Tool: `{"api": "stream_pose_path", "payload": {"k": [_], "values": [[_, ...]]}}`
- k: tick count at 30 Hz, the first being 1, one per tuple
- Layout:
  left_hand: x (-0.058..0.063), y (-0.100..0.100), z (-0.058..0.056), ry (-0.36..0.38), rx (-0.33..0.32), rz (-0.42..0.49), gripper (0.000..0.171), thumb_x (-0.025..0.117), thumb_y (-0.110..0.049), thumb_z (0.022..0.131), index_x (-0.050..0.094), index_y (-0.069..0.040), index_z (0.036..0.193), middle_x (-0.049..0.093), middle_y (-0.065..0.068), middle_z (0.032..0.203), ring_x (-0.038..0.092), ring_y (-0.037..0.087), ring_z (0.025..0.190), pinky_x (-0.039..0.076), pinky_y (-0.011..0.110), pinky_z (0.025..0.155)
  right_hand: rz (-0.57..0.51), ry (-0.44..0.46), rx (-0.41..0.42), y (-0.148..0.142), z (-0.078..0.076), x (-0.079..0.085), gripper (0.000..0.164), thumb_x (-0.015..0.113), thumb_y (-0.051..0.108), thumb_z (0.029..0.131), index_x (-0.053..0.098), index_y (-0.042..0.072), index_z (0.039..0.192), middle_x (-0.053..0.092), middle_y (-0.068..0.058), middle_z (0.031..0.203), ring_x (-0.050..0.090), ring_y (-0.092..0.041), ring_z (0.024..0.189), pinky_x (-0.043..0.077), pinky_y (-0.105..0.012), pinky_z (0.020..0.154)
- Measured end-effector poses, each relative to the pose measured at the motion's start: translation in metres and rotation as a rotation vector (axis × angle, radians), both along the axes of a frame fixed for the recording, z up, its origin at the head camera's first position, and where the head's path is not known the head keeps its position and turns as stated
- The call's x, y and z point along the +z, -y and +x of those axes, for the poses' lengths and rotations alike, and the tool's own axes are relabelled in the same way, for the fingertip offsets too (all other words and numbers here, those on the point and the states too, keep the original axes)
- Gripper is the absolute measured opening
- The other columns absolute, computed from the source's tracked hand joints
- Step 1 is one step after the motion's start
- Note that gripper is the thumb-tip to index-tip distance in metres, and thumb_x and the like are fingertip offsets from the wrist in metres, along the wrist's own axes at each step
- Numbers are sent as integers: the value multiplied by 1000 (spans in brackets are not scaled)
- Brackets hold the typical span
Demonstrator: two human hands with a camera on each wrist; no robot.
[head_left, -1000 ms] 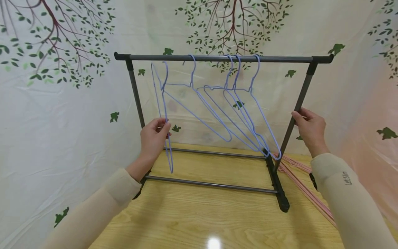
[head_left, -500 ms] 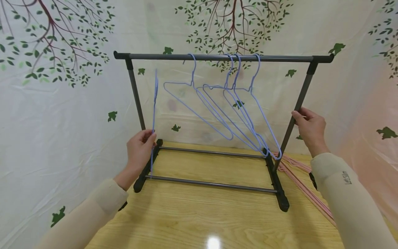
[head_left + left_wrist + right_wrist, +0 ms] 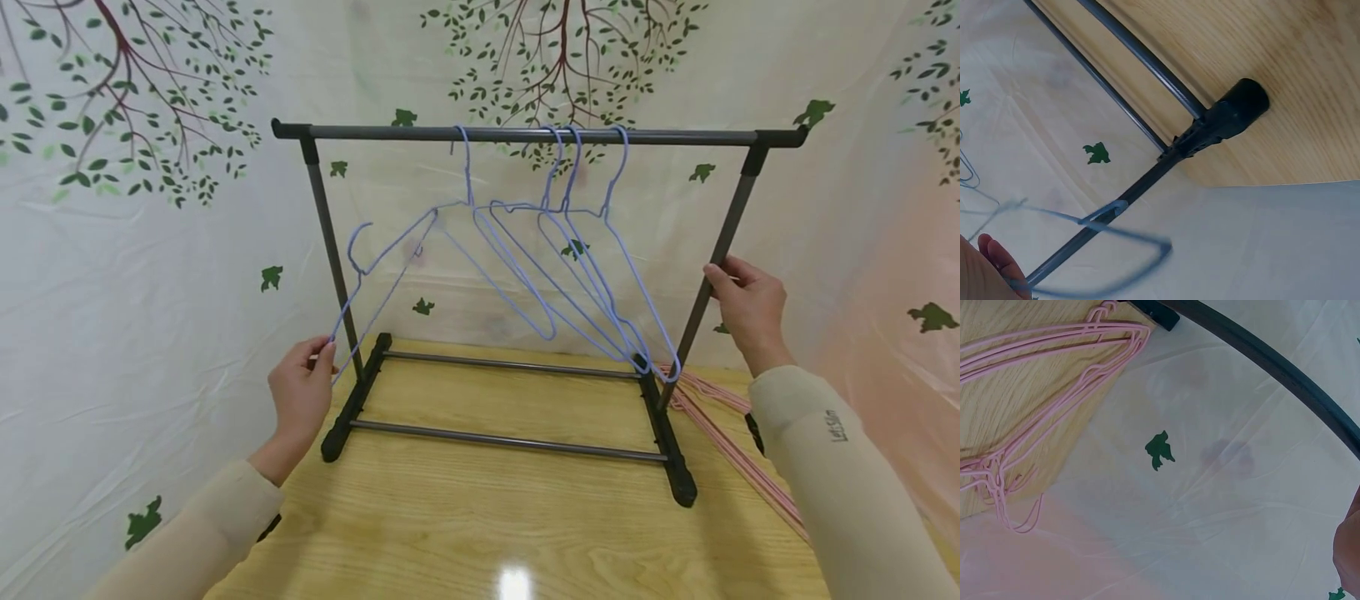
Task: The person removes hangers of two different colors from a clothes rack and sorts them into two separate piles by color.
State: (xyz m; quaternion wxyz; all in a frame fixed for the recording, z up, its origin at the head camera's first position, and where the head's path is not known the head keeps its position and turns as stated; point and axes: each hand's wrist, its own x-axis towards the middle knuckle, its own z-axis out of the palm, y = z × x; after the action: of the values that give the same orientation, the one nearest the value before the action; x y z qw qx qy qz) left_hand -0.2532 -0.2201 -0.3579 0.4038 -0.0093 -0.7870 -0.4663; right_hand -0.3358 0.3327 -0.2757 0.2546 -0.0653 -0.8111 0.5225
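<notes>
My left hand [image 3: 302,385] pinches one end of a blue wire clothes hanger [image 3: 390,247], which is off the rail and tilted, its hook up at the left post. In the left wrist view the blurred hanger [image 3: 1129,234] crosses that post, and part of the hand [image 3: 991,265] shows at the lower left. My right hand [image 3: 752,310] grips the right post [image 3: 701,321] of the dark garment rack between thumb and fingers. Several other blue hangers [image 3: 555,287] hang from the rack's top rail [image 3: 375,132], right of the held one.
Pink hangers [image 3: 735,454] lie bundled on the wooden table [image 3: 480,517] right of the rack; the right wrist view shows their hooks past the table's edge. Two lower bars [image 3: 510,441] join the rack's feet. Behind hangs a pale sheet [image 3: 187,333] printed with trees and leaves.
My left hand has moved left and down with the held hanger, which has turned from edge-on to face-on, its hook dropping below the rail. The right hand stays on the post.
</notes>
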Motion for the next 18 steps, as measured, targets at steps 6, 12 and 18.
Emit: {"api": "stream_pose_path", "payload": {"k": [6, 12, 18], "values": [[-8, 11, 0, -12, 35, -14, 15, 66, -4, 95, 72, 7, 104, 70, 19, 92, 53, -13, 60, 41, 8, 53, 11, 5, -5, 0, 1, 0, 55, 60, 43, 97, 57, 10, 141, 65, -1, 125, 63, 7, 85, 51, -16, 84], [-14, 18, 0, 3, 47, -70, 12, 69, -3, 92, 74, 6, 99, 71, 17, 81, 51, -16, 60, 40, 7, 55, 18, 8, 0, 0, 1, 0, 57, 60, 43, 97, 55, 9, 142, 63, -5, 130, 63, 6, 88, 51, -16, 84], [-21, 19, 1, 75, -9, -90, 10, 71, -3, 91, 75, 4, 96, 70, 15, 76, 54, -7, 60, 39, 11, 50, 16, 7, 1, -1, 1, 0, 57, 60, 43, 97, 55, 9, 142, 63, -4, 129, 63, 6, 87, 51, -15, 83]]}}
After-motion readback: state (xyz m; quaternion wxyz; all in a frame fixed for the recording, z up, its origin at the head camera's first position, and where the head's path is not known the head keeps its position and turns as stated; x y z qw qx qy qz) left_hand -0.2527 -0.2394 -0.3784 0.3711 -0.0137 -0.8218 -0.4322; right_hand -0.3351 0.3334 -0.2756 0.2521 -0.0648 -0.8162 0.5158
